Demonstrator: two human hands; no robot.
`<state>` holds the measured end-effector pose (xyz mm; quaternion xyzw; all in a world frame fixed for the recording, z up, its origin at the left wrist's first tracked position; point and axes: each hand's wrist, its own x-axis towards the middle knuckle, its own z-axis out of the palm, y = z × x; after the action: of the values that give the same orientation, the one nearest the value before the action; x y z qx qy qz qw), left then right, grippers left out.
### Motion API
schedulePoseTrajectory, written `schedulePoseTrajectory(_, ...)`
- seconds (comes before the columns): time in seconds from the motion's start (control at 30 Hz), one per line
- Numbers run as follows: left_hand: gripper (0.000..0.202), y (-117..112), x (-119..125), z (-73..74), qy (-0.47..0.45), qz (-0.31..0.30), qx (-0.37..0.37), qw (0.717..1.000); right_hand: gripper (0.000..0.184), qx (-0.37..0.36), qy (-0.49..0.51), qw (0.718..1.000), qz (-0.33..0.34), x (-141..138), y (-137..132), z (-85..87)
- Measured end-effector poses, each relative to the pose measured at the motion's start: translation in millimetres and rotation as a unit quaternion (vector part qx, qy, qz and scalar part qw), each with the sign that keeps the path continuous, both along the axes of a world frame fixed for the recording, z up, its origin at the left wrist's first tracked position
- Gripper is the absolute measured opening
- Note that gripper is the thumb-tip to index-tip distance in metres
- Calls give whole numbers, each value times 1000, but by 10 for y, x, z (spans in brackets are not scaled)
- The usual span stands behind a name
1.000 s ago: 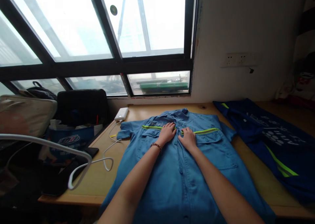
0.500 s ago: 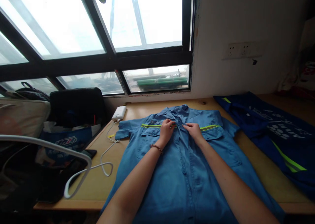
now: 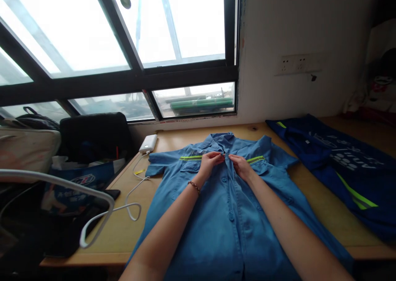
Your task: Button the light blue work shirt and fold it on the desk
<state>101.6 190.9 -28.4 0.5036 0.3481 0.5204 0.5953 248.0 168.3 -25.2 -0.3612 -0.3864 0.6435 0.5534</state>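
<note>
A light blue short-sleeved work shirt [image 3: 229,215] with yellow-green reflective stripes lies face up on the wooden table [image 3: 123,227], collar toward the window. My left hand [image 3: 210,162] pinches the left edge of the button placket just below the collar. My right hand [image 3: 241,165] pinches the facing edge on the right. Both hands meet at the chest, fingers closed on the fabric. A beaded bracelet circles my left wrist.
A dark blue garment [image 3: 334,161] with white lettering lies at the right. A white power bank [image 3: 147,143] with a white cable [image 3: 133,198] sits near the window. Bags [image 3: 93,136] and a white hanger [image 3: 62,186] crowd the left side.
My hands went from lying flat on the chest to pinching the placket edges near the collar. The view shifted slightly.
</note>
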Motion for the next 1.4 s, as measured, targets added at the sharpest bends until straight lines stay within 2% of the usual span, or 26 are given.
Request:
schedulePoseTrajectory(0.1, 32, -49, 7, -37, -23, -7, -8, 1000, 18, -15, 48, 998, 32, 9, 14, -30)
schedulePoseTrajectory(0.23, 32, -88, 11, -50, -35, 9, -8, 999, 17, -17, 62, 998, 27, -7, 22, -37)
schedulePoseTrajectory(0.5, 33, -92, -26, -37, -30, 21, -25, 999, 25, -12, 3, 1000, -7, -47, 38, -56)
schedulePoseTrajectory(0.67, 29, -88, -29, -73, -38, 15, -35, 999, 31, 30, -86, 992, -84, -85, 34, -112)
schedulePoseTrajectory(0.77, 31, -103, -21, -53, -33, 8, -41, 999, 29, 86, -189, 968, -139, -107, 10, -111)
schedulePoseTrajectory(0.83, 32, -115, -10, -31, -36, 5, -45, 998, 26, 132, -282, 934, -175, -131, -28, -88)
schedulePoseTrajectory(1.0, 30, -120, 29, -19, -12, 31, -48, 998, 17, 187, -531, 794, -231, -249, -162, -21)
schedulePoseTrajectory(1.07, 31, -115, 38, -31, -8, 50, -47, 998, 14, 189, -581, 755, -236, -287, -190, -15)
schedulePoseTrajectory(1.1, 32, -113, 40, -37, -16, 52, -51, 997, 12, 188, -592, 746, -240, -296, -194, -17)
schedulePoseTrajectory(1.17, 31, -106, 37, -45, -45, 45, -71, 995, 11, 183, -591, 747, -243, -293, -183, -31)
schedulePoseTrajectory(1.3, 32, -75, 13, -54, -92, 52, -124, 987, 13, 179, -560, 777, -224, -255, -133, -71)
schedulePoseTrajectory(1.4, 31, -46, -9, -69, -104, 50, -145, 983, 15, 185, -549, 786, -218, -253, -130, -81)
